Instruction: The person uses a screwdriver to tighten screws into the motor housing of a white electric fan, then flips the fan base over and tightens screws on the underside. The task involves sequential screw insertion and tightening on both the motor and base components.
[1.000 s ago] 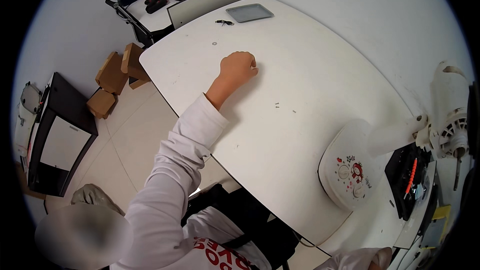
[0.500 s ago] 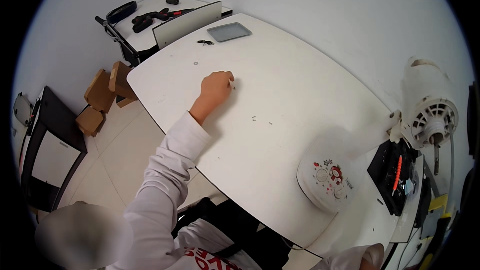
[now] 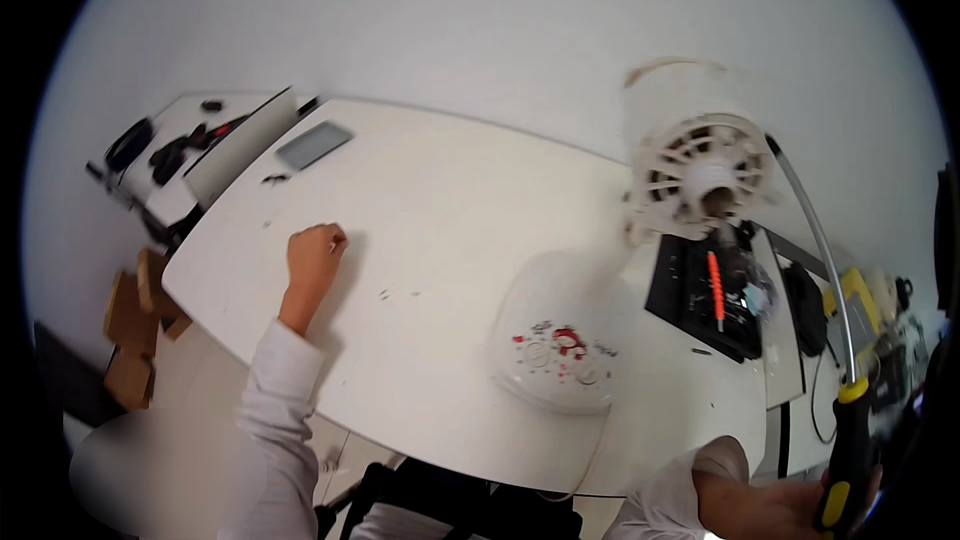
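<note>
My left hand rests low over the white table, its fingers curled together. Whatever they pinch, if anything, is too small to make out. Several small screws lie just right of that hand. At the lower right, my right hand grips a long screwdriver by its black and yellow handle. Its thin shaft points up, and the tip shows beside the fan's motor head; I cannot tell whether they touch. That bladeless motor head tops a white fan base with cartoon prints.
Right of the fan is a black tray with an orange-red rod and a plastic bag. A grey tray and a short black cable lie at the far left. Cardboard boxes stand on the floor; a cord hangs off the front edge.
The view has swung to the right, so the table and fan appear further left. My right hand has come into view with the screwdriver raised. My left hand stays closed over the table.
</note>
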`<state>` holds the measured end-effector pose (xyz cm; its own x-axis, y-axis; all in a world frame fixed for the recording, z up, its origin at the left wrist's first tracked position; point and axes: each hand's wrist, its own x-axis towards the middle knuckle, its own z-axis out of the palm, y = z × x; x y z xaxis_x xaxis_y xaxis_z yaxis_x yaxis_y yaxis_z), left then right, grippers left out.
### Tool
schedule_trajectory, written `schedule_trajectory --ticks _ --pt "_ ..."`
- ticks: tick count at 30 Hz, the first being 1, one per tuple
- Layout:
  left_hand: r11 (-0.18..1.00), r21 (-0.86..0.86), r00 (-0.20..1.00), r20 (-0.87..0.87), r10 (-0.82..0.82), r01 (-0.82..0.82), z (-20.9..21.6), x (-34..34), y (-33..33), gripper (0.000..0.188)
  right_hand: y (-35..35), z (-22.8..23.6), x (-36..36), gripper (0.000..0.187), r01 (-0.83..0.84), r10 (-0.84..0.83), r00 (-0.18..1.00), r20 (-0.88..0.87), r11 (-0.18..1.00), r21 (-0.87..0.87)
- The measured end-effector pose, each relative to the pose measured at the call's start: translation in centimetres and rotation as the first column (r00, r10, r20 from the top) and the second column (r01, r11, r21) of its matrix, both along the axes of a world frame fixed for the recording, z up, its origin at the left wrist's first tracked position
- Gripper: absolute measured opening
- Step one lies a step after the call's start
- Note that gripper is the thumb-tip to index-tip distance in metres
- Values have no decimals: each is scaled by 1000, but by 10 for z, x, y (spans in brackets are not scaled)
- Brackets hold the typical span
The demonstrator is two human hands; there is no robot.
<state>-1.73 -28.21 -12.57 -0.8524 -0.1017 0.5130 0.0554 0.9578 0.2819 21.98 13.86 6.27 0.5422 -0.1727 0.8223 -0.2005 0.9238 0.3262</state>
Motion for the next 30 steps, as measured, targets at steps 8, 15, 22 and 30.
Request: schedule_trajectory --ticks 8,15,22,30 --pt "179 650 612 -535 -582 738 157 58 147 5 15 -18 -7 52 -302 302 950 -75 839 -453" --pt "-237 578 412 -762 -500 781 172 82 194 11 10 -22 -18 46 -624 709 701 77 662 -415" --pt "-372 652 394 -723 -568 660 167 76 200 16 10 -26 -27 40 -492 593 801 77 727 -479" --pt "-466 626 300 -744 -597 625 168 75 201 18 17 -26 -27 38 -523 630 773 77 701 -485"
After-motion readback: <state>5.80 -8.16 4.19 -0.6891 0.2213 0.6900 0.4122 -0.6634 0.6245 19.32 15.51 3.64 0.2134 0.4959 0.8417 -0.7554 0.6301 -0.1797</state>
